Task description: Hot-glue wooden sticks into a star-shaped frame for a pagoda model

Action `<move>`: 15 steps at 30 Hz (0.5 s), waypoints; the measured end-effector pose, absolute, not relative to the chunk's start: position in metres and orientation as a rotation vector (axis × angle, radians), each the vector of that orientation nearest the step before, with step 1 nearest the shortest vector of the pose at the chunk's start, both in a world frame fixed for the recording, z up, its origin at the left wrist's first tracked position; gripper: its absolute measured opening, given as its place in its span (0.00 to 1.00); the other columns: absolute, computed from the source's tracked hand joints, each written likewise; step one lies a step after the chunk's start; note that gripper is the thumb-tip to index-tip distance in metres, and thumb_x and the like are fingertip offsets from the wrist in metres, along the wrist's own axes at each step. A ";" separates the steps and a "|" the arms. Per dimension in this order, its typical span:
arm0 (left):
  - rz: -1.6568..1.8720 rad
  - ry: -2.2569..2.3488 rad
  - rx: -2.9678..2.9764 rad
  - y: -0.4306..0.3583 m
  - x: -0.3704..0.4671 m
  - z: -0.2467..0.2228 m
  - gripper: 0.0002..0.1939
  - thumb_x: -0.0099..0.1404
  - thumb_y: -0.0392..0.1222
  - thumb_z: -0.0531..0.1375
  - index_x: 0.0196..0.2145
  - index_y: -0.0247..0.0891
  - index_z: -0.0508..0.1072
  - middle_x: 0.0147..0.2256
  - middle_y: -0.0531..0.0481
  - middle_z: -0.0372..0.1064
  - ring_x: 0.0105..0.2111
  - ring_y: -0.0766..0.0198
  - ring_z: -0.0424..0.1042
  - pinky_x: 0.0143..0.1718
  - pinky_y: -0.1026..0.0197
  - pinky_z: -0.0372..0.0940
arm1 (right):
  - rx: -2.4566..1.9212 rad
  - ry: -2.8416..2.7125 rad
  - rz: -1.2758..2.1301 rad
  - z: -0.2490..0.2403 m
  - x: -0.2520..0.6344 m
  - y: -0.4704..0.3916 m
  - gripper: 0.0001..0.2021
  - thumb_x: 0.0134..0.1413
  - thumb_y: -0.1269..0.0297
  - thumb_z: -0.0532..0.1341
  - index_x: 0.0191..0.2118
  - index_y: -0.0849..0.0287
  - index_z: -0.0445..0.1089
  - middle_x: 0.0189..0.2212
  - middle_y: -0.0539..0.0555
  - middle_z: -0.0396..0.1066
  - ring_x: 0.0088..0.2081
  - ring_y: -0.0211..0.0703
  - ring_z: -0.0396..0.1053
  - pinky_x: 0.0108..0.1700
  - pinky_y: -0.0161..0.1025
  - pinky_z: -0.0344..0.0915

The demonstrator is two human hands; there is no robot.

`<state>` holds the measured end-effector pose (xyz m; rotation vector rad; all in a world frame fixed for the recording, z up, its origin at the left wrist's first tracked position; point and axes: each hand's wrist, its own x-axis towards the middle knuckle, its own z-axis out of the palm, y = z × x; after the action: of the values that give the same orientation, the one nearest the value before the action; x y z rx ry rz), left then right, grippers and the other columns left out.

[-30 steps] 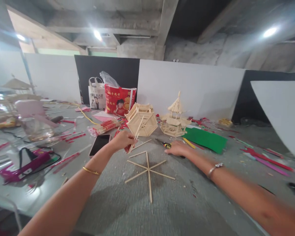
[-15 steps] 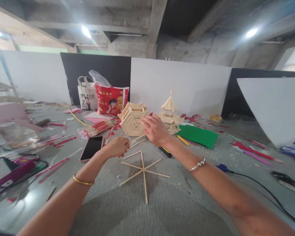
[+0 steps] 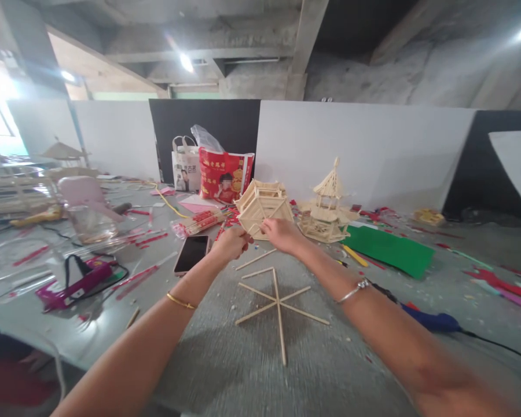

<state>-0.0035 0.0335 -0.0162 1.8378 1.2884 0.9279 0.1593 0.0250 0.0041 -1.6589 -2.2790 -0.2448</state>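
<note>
My left hand (image 3: pixel 234 242) is closed, fingers pinched around one end of a thin wooden stick (image 3: pixel 256 229). Close by on the right, my right hand (image 3: pixel 282 234) pinches what looks like the same stick; its fingertips are partly hidden. Below them on the table lies a six-armed star of sticks (image 3: pixel 279 302), with a short stick (image 3: pixel 257 273) meeting its top arm at an angle. Another loose stick (image 3: pixel 256 259) rests just above that. Behind my hands stands a hexagonal stick model (image 3: pixel 264 209), and to its right a small stick pagoda (image 3: pixel 327 202).
A phone (image 3: pixel 192 255) and packaged sticks (image 3: pixel 200 222) lie left. Further left is a purple glue gun (image 3: pixel 76 282). On the right are a green sheet (image 3: pixel 391 250), a yellow-handled tool (image 3: pixel 355 256) and a blue corded tool (image 3: pixel 429 319). Bags (image 3: pixel 226 176) stand behind.
The view has swung left, so things sit further right. My hands have come closer together on the stick, and my right hand has drawn down from the hexagonal model.
</note>
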 end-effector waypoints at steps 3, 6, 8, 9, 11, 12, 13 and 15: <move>1.016 1.209 1.638 0.032 -0.002 -0.015 0.12 0.63 0.35 0.51 0.23 0.34 0.66 0.13 0.59 0.54 0.10 0.74 0.51 0.14 0.68 0.45 | -1.646 -2.236 -0.153 0.004 0.158 0.030 0.15 0.62 0.56 0.53 0.39 0.63 0.69 0.34 0.52 0.71 0.34 0.38 0.69 0.39 0.41 0.66; 1.116 1.122 1.444 0.029 -0.004 -0.010 0.09 0.64 0.35 0.52 0.25 0.34 0.65 0.15 0.59 0.57 0.11 0.75 0.55 0.14 0.71 0.50 | -1.542 -2.251 -0.126 0.002 0.165 0.029 0.13 0.64 0.62 0.51 0.39 0.63 0.70 0.30 0.52 0.72 0.29 0.35 0.68 0.35 0.36 0.64; 1.117 1.052 1.329 0.026 -0.006 -0.007 0.07 0.63 0.34 0.53 0.27 0.34 0.65 0.17 0.56 0.63 0.14 0.73 0.62 0.19 0.69 0.60 | -1.411 -2.291 -0.160 0.004 0.168 0.024 0.13 0.63 0.66 0.50 0.41 0.61 0.72 0.32 0.53 0.73 0.32 0.36 0.68 0.36 0.34 0.62; 1.093 1.018 1.282 0.025 -0.006 -0.006 0.07 0.63 0.33 0.54 0.27 0.33 0.65 0.18 0.53 0.65 0.16 0.70 0.66 0.22 0.66 0.65 | -1.333 -2.317 -0.193 0.006 0.169 0.020 0.13 0.62 0.67 0.52 0.41 0.60 0.73 0.34 0.54 0.73 0.35 0.37 0.68 0.39 0.35 0.61; 1.022 0.961 1.213 0.023 -0.006 -0.005 0.07 0.62 0.32 0.54 0.26 0.32 0.66 0.20 0.48 0.69 0.20 0.65 0.71 0.28 0.60 0.70 | -1.171 -2.382 -0.267 0.011 0.168 0.011 0.11 0.60 0.69 0.54 0.40 0.57 0.75 0.36 0.56 0.73 0.41 0.42 0.65 0.45 0.40 0.57; 0.983 0.939 1.195 0.022 -0.006 -0.006 0.07 0.62 0.31 0.54 0.26 0.31 0.67 0.20 0.46 0.70 0.22 0.64 0.73 0.30 0.58 0.71 | -1.093 -2.421 -0.298 0.014 0.166 0.007 0.11 0.59 0.70 0.55 0.39 0.56 0.76 0.36 0.56 0.72 0.43 0.44 0.64 0.47 0.42 0.55; 0.942 0.916 1.176 0.022 -0.005 -0.006 0.08 0.62 0.30 0.53 0.26 0.30 0.68 0.21 0.43 0.71 0.23 0.62 0.74 0.31 0.58 0.71 | -1.019 -2.462 -0.320 0.016 0.164 0.003 0.11 0.58 0.71 0.56 0.37 0.55 0.76 0.35 0.56 0.72 0.43 0.45 0.62 0.48 0.44 0.53; 0.867 0.861 1.097 0.021 -0.003 -0.008 0.08 0.62 0.29 0.53 0.27 0.28 0.70 0.23 0.41 0.72 0.25 0.61 0.75 0.32 0.58 0.72 | -0.893 -2.528 -0.339 0.017 0.160 -0.003 0.10 0.57 0.72 0.57 0.34 0.54 0.77 0.34 0.55 0.71 0.43 0.46 0.61 0.49 0.47 0.50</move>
<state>-0.0027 0.0212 -0.0077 1.0974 0.8605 0.8669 0.1603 -0.0026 0.0174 -0.8930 -2.5278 -0.3389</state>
